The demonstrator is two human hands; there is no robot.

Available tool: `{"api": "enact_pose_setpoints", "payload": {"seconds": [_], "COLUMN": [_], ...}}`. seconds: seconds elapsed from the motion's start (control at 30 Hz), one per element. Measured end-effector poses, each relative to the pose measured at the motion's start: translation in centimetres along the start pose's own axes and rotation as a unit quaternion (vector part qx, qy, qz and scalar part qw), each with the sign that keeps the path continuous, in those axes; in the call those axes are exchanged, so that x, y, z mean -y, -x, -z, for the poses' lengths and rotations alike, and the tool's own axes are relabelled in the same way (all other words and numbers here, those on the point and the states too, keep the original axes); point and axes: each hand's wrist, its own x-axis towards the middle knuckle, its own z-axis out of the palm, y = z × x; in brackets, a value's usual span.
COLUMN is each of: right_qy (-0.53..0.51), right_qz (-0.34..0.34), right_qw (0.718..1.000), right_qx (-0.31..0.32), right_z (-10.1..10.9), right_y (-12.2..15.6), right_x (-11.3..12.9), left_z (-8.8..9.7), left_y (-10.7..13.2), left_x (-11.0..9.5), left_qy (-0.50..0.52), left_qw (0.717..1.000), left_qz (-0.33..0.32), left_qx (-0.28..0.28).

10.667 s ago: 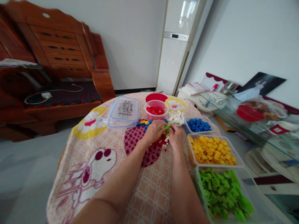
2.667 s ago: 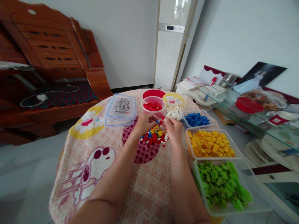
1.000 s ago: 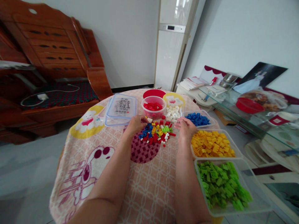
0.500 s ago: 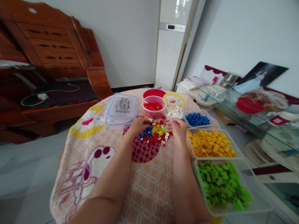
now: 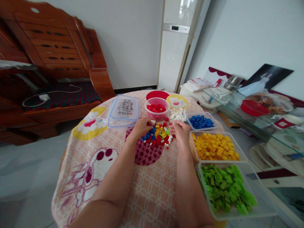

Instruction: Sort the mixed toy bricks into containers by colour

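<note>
Flanking the mixed brick pile on the table: left hand and right hand, both loosely curled; cannot tell whether either holds anything.

Both the left forearm and the right forearm are observed bare as far as the near edge of view. Each is noted as broad and rounded at the near end and tapered toward the far end. A curved crease is recorded near the left elbow. The left hand and right hand are likewise found bare
</note>
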Motion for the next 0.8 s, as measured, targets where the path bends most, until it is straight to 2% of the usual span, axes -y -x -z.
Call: {"api": "enact_pose_setpoints", "payload": {"seconds": [0.23,0.5,0.67,0.8], "right_qy": [0.028,0.026,0.007,-0.012], "right_qz": [-0.004,-0.011,-0.032,-0.037], "right_qw": [0.999,0.994,0.993,0.996], "right_qx": [0.026,0.101,0.117,0.076], "right_z": [0.0,-0.6,-0.8,-0.5], "right_y": [0.1,0.8,1.1,0.6], "right_x": [-0.2,0.2,0.4,0.1], "left_z": [0.9,0.2,-0.9,-0.8], "left_y": [0.1,0.9,0.9,0.8], "left_x": [-0.5,-3.5,-4.4,-4.1], "left_qy": [0.102,0.266,0.278,0.248], "left_qw": [0.994,0.961,0.956,0.963], "left_qz": [-0.014,-0.075,-0.092,-0.098], "left_qx": [-0.031,0.022,0.026,0.018]}}
